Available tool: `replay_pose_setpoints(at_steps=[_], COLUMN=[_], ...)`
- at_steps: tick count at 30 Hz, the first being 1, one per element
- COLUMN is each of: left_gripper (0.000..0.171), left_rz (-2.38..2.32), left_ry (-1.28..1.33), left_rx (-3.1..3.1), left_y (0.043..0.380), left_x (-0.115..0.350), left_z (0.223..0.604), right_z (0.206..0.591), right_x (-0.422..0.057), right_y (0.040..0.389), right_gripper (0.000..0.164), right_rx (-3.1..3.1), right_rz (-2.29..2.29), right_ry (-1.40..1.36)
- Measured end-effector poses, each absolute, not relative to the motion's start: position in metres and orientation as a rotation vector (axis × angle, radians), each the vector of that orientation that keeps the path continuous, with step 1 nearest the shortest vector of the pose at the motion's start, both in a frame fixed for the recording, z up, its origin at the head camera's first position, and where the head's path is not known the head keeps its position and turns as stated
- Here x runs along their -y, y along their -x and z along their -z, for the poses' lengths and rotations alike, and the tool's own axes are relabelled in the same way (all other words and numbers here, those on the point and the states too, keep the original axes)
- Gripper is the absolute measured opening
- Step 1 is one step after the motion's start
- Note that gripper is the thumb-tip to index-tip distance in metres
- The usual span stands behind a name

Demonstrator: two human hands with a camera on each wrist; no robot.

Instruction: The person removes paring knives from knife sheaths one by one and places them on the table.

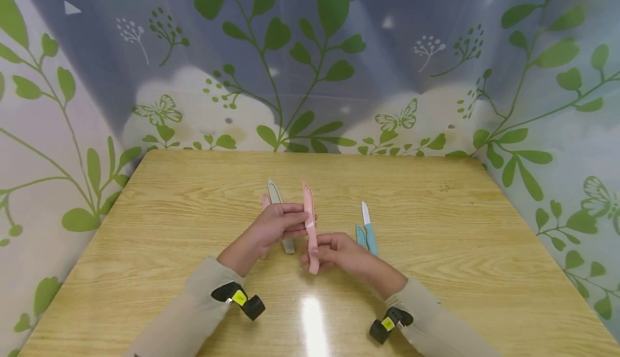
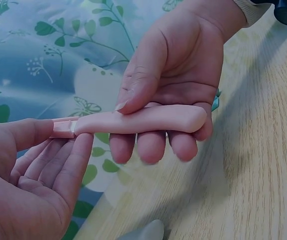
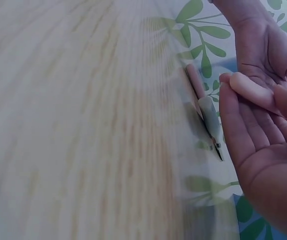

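Between my two hands a pink knife (image 1: 314,265) is held over the table, tip pointing away, its blade inside a pink sheath (image 1: 309,198). My left hand (image 1: 278,224) pinches that sheath with the thumb on top. Lower down, my right hand (image 1: 341,250) holds the handle, thumb on one side and fingers beneath. In the left wrist view the smooth pink handle (image 2: 148,120) spans the right hand's fingers, and the left fingertips are right at the sheath's mouth. The blade is hidden.
Behind my left hand a grey knife (image 1: 274,191) in its sheath lies on the wooden table (image 1: 169,211), alongside another pink item (image 1: 266,201), partly hidden. Beyond my right hand lie a bare-bladed blue knife (image 1: 370,236) and a blue sheath (image 1: 360,235). A leaf-patterned curtain (image 1: 310,77) borders the table.
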State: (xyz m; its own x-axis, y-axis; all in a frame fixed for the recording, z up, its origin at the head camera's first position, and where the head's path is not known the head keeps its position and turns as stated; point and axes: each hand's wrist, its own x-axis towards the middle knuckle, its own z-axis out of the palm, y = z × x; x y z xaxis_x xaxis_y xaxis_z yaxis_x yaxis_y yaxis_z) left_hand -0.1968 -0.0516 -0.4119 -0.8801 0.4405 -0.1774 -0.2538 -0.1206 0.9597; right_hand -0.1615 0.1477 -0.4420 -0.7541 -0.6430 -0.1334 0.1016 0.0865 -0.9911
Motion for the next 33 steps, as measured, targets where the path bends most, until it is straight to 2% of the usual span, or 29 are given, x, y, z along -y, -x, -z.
replay_pose_setpoints(at_steps=[13,33], left_gripper=[0.031,0.029], left_rz=[-2.033,-2.057], left_ry=[-0.242,-0.242], left_rx=[-1.708,-1.701], left_y=[0.1946,0.1944], left_x=[0.0512,0.052], left_z=[0.4097,0.4132], right_z=[0.4442,0.4462], right_x=[-0.1483,-0.1478], right_y=[0.1595,0.1568], right_gripper=[0.034,0.034], right_rx=[-1.678,-1.669], right_rz=[1.771,1.807], right_ry=[0.627,0.601])
